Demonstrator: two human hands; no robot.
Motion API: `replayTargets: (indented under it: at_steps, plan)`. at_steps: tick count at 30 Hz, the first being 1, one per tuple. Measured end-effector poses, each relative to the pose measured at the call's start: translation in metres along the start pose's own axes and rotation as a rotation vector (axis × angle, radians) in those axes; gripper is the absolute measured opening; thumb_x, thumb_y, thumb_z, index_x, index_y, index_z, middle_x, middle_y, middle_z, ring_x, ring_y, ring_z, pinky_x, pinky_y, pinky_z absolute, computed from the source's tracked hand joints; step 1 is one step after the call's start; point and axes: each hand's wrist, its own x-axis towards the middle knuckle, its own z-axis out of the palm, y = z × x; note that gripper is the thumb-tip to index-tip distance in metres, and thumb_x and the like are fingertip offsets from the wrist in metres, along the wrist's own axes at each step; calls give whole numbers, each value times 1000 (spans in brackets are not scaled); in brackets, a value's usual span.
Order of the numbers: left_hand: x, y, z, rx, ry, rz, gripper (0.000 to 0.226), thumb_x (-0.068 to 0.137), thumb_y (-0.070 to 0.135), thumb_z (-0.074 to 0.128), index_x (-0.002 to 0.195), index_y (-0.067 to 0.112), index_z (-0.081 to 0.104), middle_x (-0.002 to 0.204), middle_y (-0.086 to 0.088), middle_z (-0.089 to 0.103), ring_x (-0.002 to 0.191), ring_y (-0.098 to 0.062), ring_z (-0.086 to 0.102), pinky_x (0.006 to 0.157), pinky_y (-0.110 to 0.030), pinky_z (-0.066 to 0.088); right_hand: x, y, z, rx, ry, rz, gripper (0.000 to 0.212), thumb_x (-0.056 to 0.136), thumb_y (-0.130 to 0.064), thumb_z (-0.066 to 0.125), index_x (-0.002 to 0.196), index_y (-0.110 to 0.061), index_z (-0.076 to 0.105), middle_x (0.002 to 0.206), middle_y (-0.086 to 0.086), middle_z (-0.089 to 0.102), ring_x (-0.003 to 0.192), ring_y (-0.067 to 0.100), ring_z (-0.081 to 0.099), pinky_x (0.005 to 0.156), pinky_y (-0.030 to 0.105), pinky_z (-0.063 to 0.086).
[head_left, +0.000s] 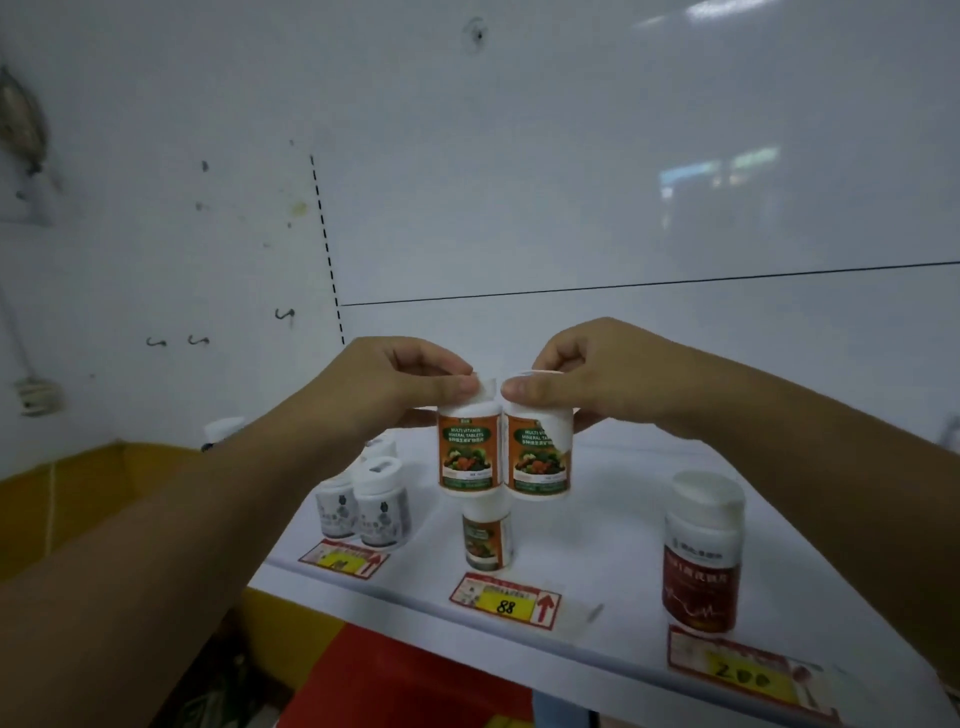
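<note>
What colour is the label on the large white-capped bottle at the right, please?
Dark red label, best in the head view.

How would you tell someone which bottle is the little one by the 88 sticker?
On the white shelf, find the yellow price tag marked 88 at the front edge. Right behind it stands a small bottle with a white cap and orange-and-green label. Its two lookalikes are held up by the left hand and right hand; only this one stands on the shelf.
</note>
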Motion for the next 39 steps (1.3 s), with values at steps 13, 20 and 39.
replayTargets:
  at_steps: [13,20,39]
  plan:
    - [88,-32,4,130,-80,75,14,75,10,74,86,11,66,93,-7,69,88,-21,68,70,-33,60,37,18,16,-331,-40,260,39,67,-38,79,92,-12,62,89,1,67,79,14,66,67,23,56]
    - [112,-59,23,232,-242,67,17,77,13,72,93,11,64,97,-6,64,88,-21,63,70,-30,58,40,34,53,-509,-127,449,39,67,-41,80,89,-12,64,84,-1,67,66,8,64,52,15,48]
    - [110,-83,44,460,-585,-37,20,80,9,66,98,2,67,100,-11,64,90,-23,63,67,-32,59,35,33,82,-722,-74,524,44,72,-46,74,98,-16,55,93,0,58,78,16,56,63,23,46]
